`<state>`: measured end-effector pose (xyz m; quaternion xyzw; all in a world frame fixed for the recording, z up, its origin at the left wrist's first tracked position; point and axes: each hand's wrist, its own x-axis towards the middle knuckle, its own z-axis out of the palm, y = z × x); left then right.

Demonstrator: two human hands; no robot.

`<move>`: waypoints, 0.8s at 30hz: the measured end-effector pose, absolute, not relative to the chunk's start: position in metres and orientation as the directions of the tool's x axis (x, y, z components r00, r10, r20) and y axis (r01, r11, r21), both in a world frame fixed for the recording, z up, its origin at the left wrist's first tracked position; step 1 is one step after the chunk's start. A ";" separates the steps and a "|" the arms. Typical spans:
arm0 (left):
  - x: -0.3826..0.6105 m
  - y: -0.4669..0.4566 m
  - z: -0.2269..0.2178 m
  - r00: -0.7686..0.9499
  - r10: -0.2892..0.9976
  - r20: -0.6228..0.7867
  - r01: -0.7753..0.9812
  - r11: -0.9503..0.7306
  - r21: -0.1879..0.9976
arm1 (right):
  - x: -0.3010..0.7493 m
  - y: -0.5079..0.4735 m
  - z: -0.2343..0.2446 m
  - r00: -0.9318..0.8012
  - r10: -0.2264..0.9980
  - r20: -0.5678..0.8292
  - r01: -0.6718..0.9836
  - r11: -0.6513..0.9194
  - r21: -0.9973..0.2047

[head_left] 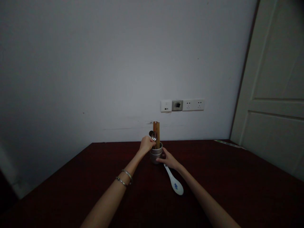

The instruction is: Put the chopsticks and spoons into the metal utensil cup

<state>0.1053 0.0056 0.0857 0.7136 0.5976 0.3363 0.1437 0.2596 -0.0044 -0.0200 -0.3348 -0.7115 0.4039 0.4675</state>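
A grey metal cup (pixel 155 156) stands upright on the dark red table, with several wooden chopsticks (pixel 157 133) rising out of it. My left hand (pixel 146 144) is at the cup's rim, its fingers pinched on a metal spoon (pixel 154 136) whose bowl points up beside the chopsticks. Behind that bowl another dark round spoon bowl (pixel 151 133) shows. From the right, my right hand (pixel 169 159) grips the side of the cup, thumb in front. A white spoon (pixel 175 185) with a blue mark lies on the table below the right hand, its handle end near the cup.
The dark red table (pixel 95 171) reaches back to a pale wall. Sockets (pixel 193 104) and a switch (pixel 177 105) are set in the wall behind the cup. A panelled door (pixel 273 95) stands at the right, and a flat strip (pixel 229 144) lies near the table's back right edge.
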 end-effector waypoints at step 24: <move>0.117 -0.006 0.093 -0.019 0.971 0.237 0.940 -0.064 0.334 | 0.259 -0.003 -0.022 -0.353 0.861 0.366 0.076 0.416 -0.906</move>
